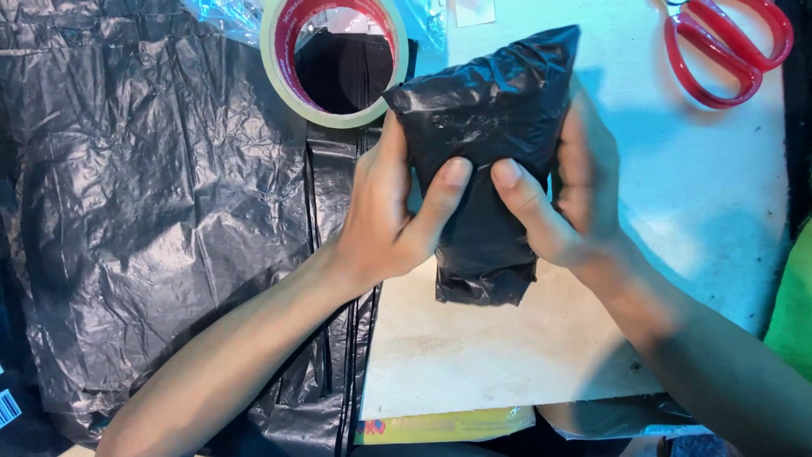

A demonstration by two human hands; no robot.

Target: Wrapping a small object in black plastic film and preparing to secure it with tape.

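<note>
- The left hand point(385, 216) and right hand point(571, 199), forearms reaching in from the bottom edge, both hold a black plastic-wrapped bundle point(486, 152) above the pale surface point(474, 347).
- Each grip is pressed around the bundle, thumbs on its front face, fingers behind.
- A roll of tape point(334, 59) lies just above the left hand, touching the bundle's top corner.
- Crumpled black plastic sheets point(152, 203) cover the left side.
- Red scissors point(732, 46) rest at upper right.

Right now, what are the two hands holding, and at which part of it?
Both hold one black plastic-wrapped packet. The left hand grips its left side, the right hand its right side, with both thumbs pressed on the front near the middle.
</note>
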